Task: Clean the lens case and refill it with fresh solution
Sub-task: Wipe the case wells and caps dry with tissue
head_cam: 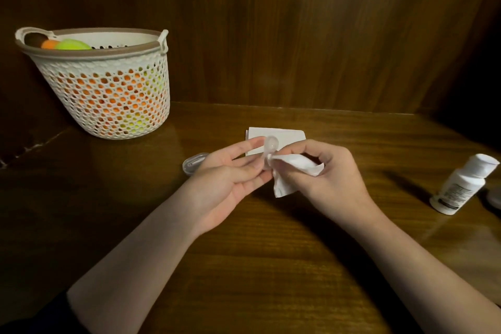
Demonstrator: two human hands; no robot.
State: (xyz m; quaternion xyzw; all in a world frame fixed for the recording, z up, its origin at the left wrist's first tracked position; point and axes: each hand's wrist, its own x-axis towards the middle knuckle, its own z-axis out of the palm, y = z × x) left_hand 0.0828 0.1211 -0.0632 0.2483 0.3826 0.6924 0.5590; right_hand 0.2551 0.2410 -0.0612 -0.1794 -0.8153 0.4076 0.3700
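At mid-frame, the left hand point(230, 171) holds the clear case point(269, 149) in its grip while the right hand point(322, 168) pinches a tissue point(295, 171) against it. Wiping looks under way. The bottle point(461, 184), at right on the counter point(271, 252), stands capped; refilling apparently remains. A lid point(193, 163) lies behind the left hand.

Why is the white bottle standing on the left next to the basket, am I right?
Not quite. In the head view the white bottle stands on the right side of the table, far from the basket, which sits on the left.
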